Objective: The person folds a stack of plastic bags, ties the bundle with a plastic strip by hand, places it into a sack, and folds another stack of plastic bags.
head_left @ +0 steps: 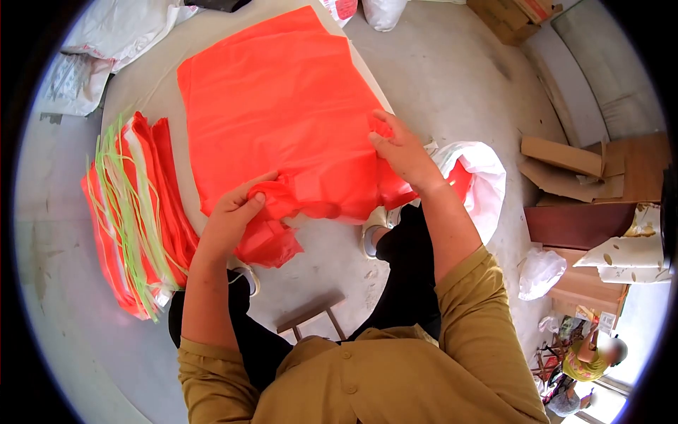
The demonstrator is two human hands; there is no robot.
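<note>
A large bright red sheet of thin, soft material (275, 99) lies over a pale tabletop (141, 92) in front of me. My left hand (236, 208) pinches its near left edge, where the material bunches and hangs down below the table. Its near right edge is bunched in my right hand (404, 150), thumb against fingers. Between my hands the near edge droops in folds. Whether it is one layer or several I cannot tell. At the left lies a stack of folded red pieces (169, 191) with light green strips (120, 205) over it.
A white sack (480, 184) with red material in it stands right of my leg. White plastic bags (127, 32) lie at the far left. Cardboard boxes (565, 159) and a clear plastic bag (542, 273) are at the right. A person (590, 360) is in the far lower right background.
</note>
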